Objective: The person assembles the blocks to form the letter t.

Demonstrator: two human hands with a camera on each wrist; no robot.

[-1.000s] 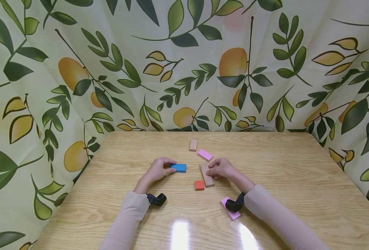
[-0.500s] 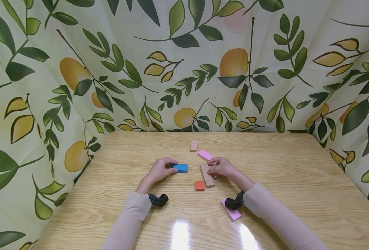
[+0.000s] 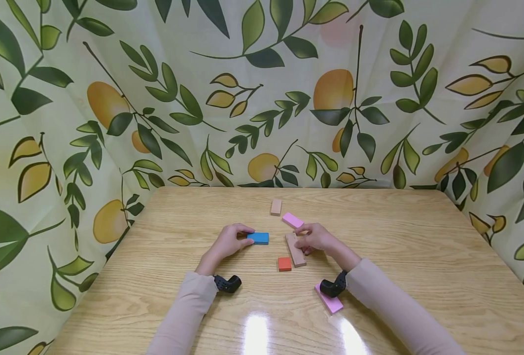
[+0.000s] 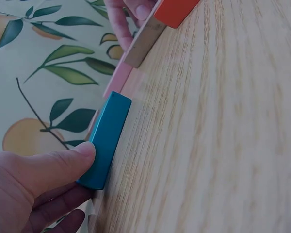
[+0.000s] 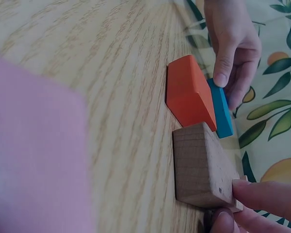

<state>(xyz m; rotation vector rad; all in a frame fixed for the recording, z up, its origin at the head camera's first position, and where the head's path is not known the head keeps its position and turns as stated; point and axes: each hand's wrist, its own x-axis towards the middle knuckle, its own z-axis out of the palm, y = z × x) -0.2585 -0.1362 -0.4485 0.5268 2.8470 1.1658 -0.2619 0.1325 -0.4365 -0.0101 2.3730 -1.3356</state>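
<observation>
Pinched in my left hand [image 3: 228, 240], the blue rectangular block [image 3: 259, 238] lies left of the bare wooden plank [image 3: 296, 257], the gap slightly narrower now, not closed. My right hand [image 3: 319, 238] touches the plank; whether its fingers grip, I cannot tell.

On the table [image 3: 155, 276], the plank [image 3: 295, 254] lies right of the leftmost block [image 3: 260, 238] (the rearmost block [image 3: 276, 206] sits behind both).

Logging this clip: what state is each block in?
Blue rectangular block: pinched by the left hand.
Long plain wooden block: lying flat, held by the right hand.
Orange-red squarish block: flat, not held.
Short plain wooden block: flat, not held.
Far pink rectangular block: flat, hand contact unclear.
Near pink rectangular block: flat, partly hidden by black wrist device.
</observation>
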